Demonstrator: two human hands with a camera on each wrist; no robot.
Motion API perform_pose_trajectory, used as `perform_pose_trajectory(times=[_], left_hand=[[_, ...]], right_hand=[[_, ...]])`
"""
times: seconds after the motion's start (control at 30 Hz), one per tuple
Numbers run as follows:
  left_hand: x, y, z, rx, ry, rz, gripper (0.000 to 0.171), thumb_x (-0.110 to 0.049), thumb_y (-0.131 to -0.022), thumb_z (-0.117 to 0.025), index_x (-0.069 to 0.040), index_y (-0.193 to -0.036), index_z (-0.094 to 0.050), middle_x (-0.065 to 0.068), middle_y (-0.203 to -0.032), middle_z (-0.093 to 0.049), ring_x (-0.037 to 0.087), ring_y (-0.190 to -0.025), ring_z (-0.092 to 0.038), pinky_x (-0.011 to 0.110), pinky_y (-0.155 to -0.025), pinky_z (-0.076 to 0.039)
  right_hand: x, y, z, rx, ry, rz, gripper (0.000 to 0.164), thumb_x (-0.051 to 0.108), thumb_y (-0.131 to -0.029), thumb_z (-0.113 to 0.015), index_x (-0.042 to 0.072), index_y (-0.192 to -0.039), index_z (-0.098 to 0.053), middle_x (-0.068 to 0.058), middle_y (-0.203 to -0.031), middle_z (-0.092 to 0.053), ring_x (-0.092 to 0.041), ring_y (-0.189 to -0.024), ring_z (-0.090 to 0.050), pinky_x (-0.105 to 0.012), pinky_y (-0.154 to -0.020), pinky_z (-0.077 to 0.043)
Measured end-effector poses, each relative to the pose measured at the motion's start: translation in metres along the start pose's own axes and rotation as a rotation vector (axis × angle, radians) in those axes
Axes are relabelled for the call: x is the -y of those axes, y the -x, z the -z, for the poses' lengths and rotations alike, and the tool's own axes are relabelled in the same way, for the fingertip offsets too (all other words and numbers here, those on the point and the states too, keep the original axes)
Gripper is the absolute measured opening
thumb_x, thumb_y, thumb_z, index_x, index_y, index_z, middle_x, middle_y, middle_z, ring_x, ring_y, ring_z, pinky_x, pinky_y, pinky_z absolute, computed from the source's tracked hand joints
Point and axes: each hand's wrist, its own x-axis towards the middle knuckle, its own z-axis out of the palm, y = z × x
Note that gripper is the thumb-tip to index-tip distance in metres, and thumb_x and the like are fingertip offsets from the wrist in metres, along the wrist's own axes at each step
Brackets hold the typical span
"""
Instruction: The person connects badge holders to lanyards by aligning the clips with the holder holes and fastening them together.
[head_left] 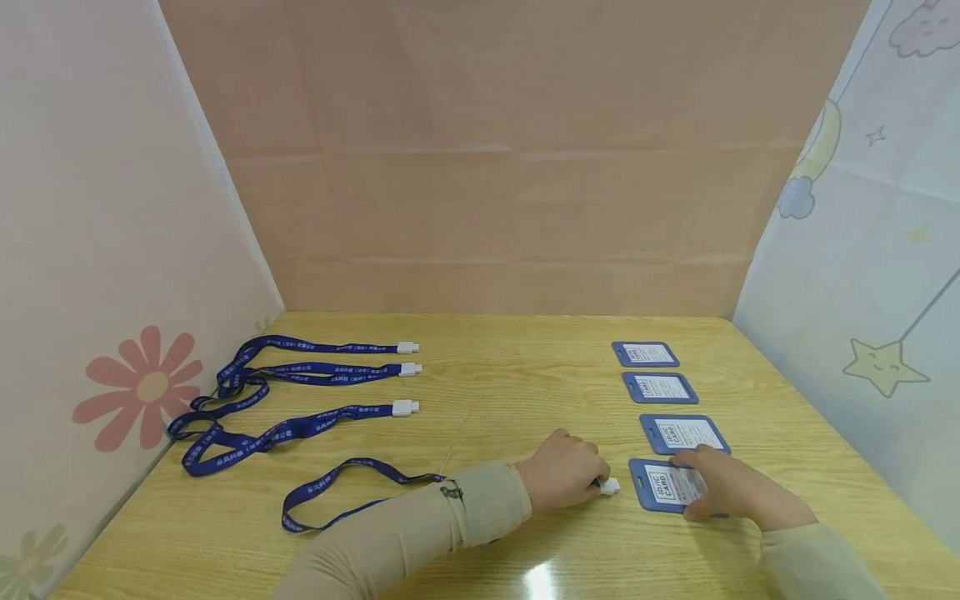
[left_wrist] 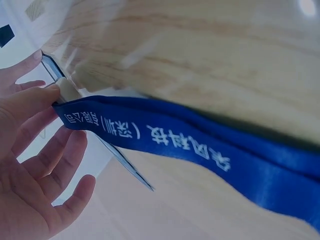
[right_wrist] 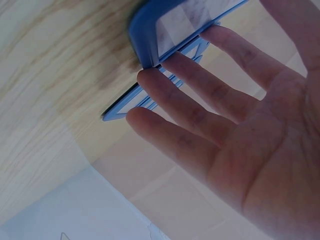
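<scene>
Above the table's front middle, my left hand (head_left: 566,469) pinches the white plastic end (head_left: 611,486) of a blue lanyard between thumb and fingers. From there the printed lanyard strap (left_wrist: 175,130) trails back under the sleeve, and its loop lies left of the forearm. My right hand (head_left: 738,492) grips the nearest blue ID card holder (head_left: 660,486) by its long edges, thumb on the near side and fingertips on the far side. That holder's slotted end faces the white end across a small gap. The right palm (right_wrist: 270,165) covers part of the holder's right end in the head view.
Behind the held one, three more blue card holders lie in a column, the closest being this holder (head_left: 686,433). Three blue lanyards, one with this white end (head_left: 406,407), stretch out on the left. Fabric walls border the wooden table (head_left: 517,375).
</scene>
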Motion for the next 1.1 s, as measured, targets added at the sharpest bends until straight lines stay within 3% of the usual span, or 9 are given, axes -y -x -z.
perform_pose_trajectory(times=[0.33,0.9,1.1], left_hand=[[-0.003,-0.007,0.002,0.033,-0.006,-0.007,0.006,-0.033,-0.086,-0.066,-0.035,-0.084,-0.071,-0.017,-0.080,-0.066,-0.002,-0.068,-0.052,0.021,-0.065,-0.035],[-0.006,-0.021,0.003,0.046,-0.039,-0.011,0.008,-0.033,-0.087,-0.065,-0.036,-0.088,-0.073,-0.015,-0.084,-0.066,0.001,-0.071,-0.055,0.020,-0.065,-0.036],[-0.006,-0.021,0.004,0.046,-0.027,-0.018,0.010,-0.031,-0.086,-0.066,-0.036,-0.090,-0.073,-0.015,-0.085,-0.067,0.001,-0.072,-0.056,0.020,-0.064,-0.036]], right_hand=[[0.001,0.000,-0.001,0.006,0.005,-0.010,0.068,0.025,-0.061,-0.085,-0.003,-0.116,-0.058,-0.034,-0.117,-0.054,-0.048,-0.107,-0.054,-0.060,-0.090,-0.041],[0.001,0.002,0.000,0.000,0.014,0.000,0.067,0.026,-0.062,-0.084,-0.004,-0.116,-0.059,-0.031,-0.113,-0.056,-0.042,-0.102,-0.056,-0.057,-0.088,-0.043],[0.002,0.002,0.000,0.001,0.005,-0.010,0.067,0.025,-0.061,-0.085,-0.004,-0.116,-0.059,-0.033,-0.116,-0.054,-0.047,-0.107,-0.054,-0.059,-0.090,-0.042]])
